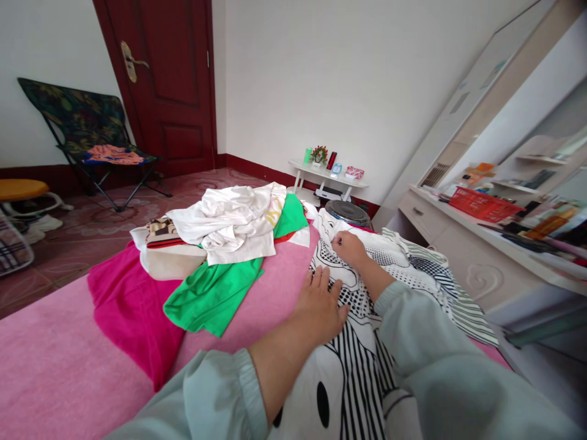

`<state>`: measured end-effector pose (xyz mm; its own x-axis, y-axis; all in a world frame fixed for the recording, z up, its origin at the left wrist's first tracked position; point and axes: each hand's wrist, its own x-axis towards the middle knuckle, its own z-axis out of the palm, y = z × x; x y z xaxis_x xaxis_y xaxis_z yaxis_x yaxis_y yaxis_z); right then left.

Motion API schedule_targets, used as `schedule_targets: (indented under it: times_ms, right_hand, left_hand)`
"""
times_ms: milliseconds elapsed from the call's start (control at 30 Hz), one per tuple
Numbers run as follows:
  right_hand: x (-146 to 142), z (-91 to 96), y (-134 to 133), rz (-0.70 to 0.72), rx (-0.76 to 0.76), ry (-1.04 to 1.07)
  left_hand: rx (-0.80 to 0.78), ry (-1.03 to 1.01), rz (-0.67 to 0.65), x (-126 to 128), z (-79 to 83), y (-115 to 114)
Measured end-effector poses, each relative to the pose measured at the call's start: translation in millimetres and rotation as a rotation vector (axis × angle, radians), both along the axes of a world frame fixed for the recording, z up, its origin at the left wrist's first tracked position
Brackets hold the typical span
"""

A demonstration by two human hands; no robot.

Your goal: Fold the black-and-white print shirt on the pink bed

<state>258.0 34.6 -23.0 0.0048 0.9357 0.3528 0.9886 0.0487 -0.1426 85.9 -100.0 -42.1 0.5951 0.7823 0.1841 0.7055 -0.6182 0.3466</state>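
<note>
A white garment with black dots, stripes and wavy lines [358, 354] is spread over the bed, running from close to my body to the far edge. My left hand [321, 305] lies flat on its left side, fingers apart. Farther out, my right hand [349, 247] is closed with curled fingers at the garment's upper left part, gripping the cloth there. Its fingertips are partly hidden. Left of my hands is a loose pile of clothes, with a crumpled white garment [233, 214] on top, green cloth [215, 296] beneath and magenta cloth [137, 311] at the side.
Pink bedding [50, 360] covers the bed. A dark round lid [347, 212] shows beyond the far edge. At right stands a dresser [477, 256] with a red basket [486, 203]. A low white table [328, 173], folding chair [96, 134] and red door [169, 79] are farther back.
</note>
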Motion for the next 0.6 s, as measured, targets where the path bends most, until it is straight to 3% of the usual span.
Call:
schedule_targets:
  times_ms: [167,300,367,433,500,600]
  right_hand:
    - [21.7,11.3,3.2,-0.081,0.07,0.281]
    - [32.5,14.6,6.0,0.091,-0.058,0.424]
    - [35.9,14.1,9.0,0.156,-0.027,0.512]
    - [42.1,13.0,14.4,0.071,0.16,0.606]
    - [52.6,11.2,20.7,-0.119,0.371,0.666]
    - [72.1,6.6,26.7,-0.339,0.435,0.661]
  left_hand:
    - [0.032,-0.004,0.019,0.6,-0.6,-1.0]
    - [0.044,-0.014,0.023,1.4,-2.9,-0.5]
    - [0.046,-0.014,0.025,1.7,-3.9,0.0]
    - [0.048,-0.012,0.027,1.9,-4.2,0.6]
    - [0.048,-0.015,0.025,1.9,-3.9,0.8]
    - [0.041,-0.019,0.023,1.3,-2.7,0.7]
